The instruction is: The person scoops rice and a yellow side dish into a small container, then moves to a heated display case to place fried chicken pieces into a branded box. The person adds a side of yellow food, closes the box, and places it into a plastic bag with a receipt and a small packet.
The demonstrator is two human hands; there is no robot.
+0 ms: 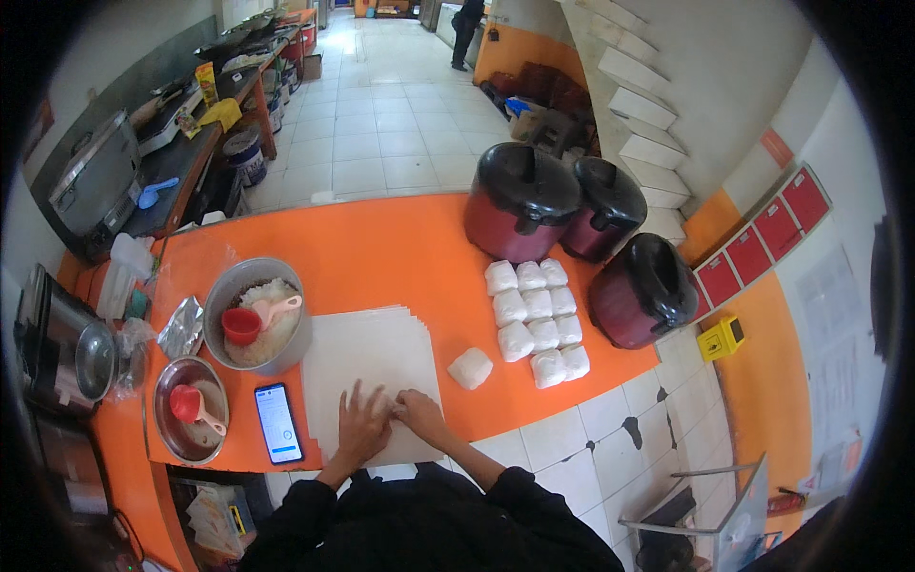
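Paper stack [370, 348] on bench [381, 248] — left hand [364, 426] on its near part, fingers apart; right hand [422, 418] at its near right, fingers curled, grip unclear. Rice pot [294, 356] left of stack — wrapped packet [470, 368] right.

A black fabric top [429, 524] is worn, its loose black left sleeve [301, 505] and right sleeve [524, 494] ending on the forearms [475, 461], behind the bare left grip [365, 427] and bare right grip [419, 417].
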